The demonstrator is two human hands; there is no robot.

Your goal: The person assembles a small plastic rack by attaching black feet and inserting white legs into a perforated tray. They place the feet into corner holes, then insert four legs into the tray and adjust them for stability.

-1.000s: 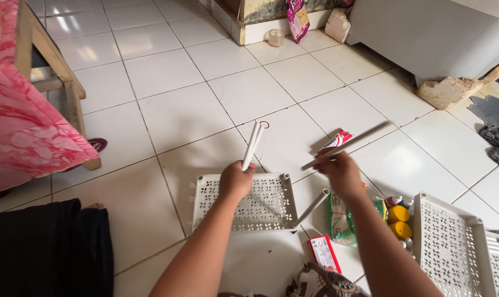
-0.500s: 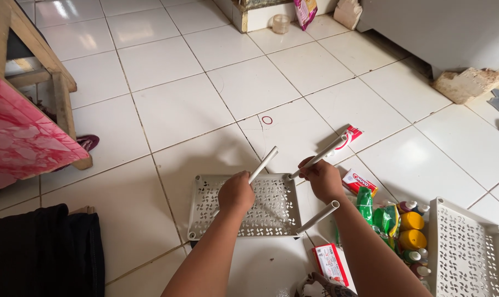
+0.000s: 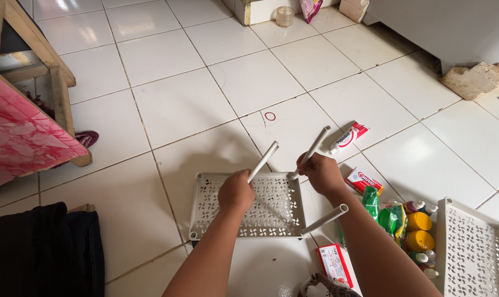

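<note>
A white perforated plastic shelf tray (image 3: pixel 271 217) lies on the tiled floor in front of me. My left hand (image 3: pixel 236 191) grips a white plastic tube (image 3: pixel 264 160) that slants up from the tray's far edge. At the tray's far right corner, my right hand (image 3: pixel 321 171) grips a second white tube (image 3: pixel 314 147), also tilted. A third white tube (image 3: pixel 325 219) sticks out from the tray's near right corner, with no hand on it.
A second perforated tray (image 3: pixel 475 247) lies at the right. Between the trays sit a toothpaste tube (image 3: pixel 349 137), small red boxes (image 3: pixel 362 179), green packets (image 3: pixel 382 212) and yellow-capped bottles (image 3: pixel 419 231). A wooden frame (image 3: pixel 51 71) with pink cloth stands left; dark fabric (image 3: pixel 40 253) lies near.
Both hands have lowered the tubes from held up in the air down to the tray's far edge. The view has tilted down and closer.
</note>
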